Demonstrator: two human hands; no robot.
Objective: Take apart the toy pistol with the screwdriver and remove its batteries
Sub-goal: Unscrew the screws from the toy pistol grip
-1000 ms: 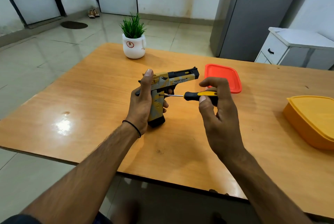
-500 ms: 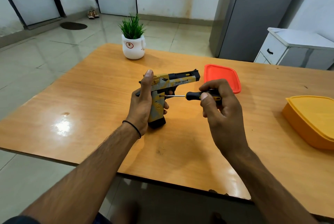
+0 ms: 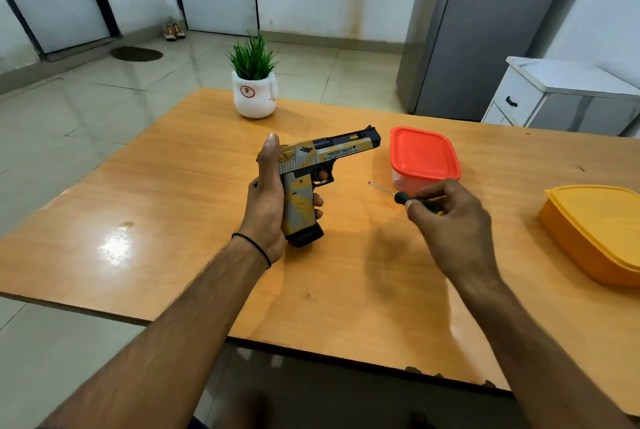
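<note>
A yellow, grey and black toy pistol stands upright above the wooden table, barrel pointing right. My left hand grips its handle, thumb up along the back of the slide and a finger in the trigger guard. To the right, my right hand holds a small screwdriver with a black and yellow handle. Its thin metal tip points left toward the pistol and stays well apart from it. No batteries show.
A closed box with a red lid sits just behind the screwdriver. An orange lidded box lies at the right edge. A white pot with a green plant stands at the table's far side. A white cabinet stands beyond the table.
The screwdriver tip was against the pistol's side near the trigger; my right hand has drawn it away to the right and lower. The pistol stays in my left hand.
</note>
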